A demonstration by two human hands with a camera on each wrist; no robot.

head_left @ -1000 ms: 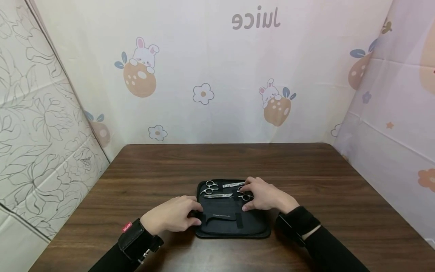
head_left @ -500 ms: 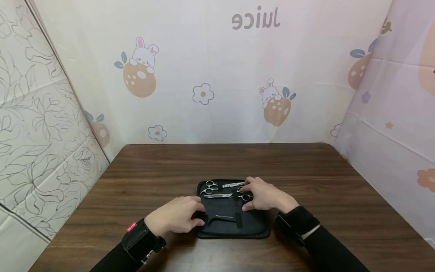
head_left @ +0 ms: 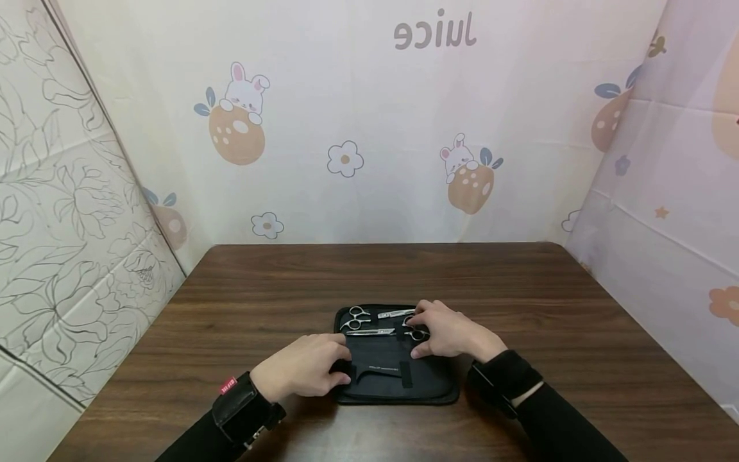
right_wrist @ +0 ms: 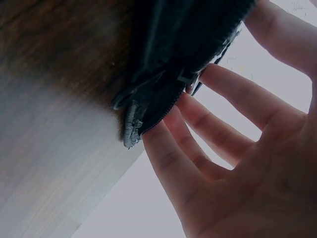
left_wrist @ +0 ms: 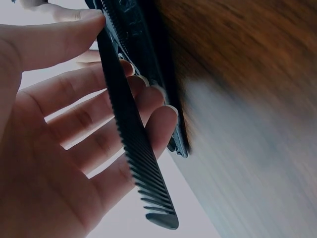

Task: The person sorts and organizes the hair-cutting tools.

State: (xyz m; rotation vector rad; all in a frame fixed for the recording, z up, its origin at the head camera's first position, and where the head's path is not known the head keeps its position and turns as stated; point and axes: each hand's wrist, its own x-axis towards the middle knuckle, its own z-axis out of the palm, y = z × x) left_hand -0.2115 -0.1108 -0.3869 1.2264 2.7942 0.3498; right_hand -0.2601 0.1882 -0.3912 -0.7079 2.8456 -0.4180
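Note:
A black tool case (head_left: 369,351) lies unfolded flat on the table. My left hand (head_left: 303,366) is at its left side and pinches the end of a black comb (head_left: 378,372) with the thumb. The comb's toothed length shows across the fingers in the left wrist view, and its right end is at an elastic strap (head_left: 407,374). Two silver scissors lie in the upper half, one pair (head_left: 369,332) with handles to the right, the other (head_left: 356,313) with handles to the left. My right hand (head_left: 447,330) rests its spread fingers on the case's right part, partly covering the scissors.
The brown wooden table (head_left: 271,276) extends around the case on all sides. Printed cloth (head_left: 346,96) hangs behind the table and along its right. A zip pull (right_wrist: 138,89) hangs from the case's edge in the right wrist view.
My left hand has moved slightly right over the case, and the comb has slid right with it along the strap. The right hand and the scissors stay in place.

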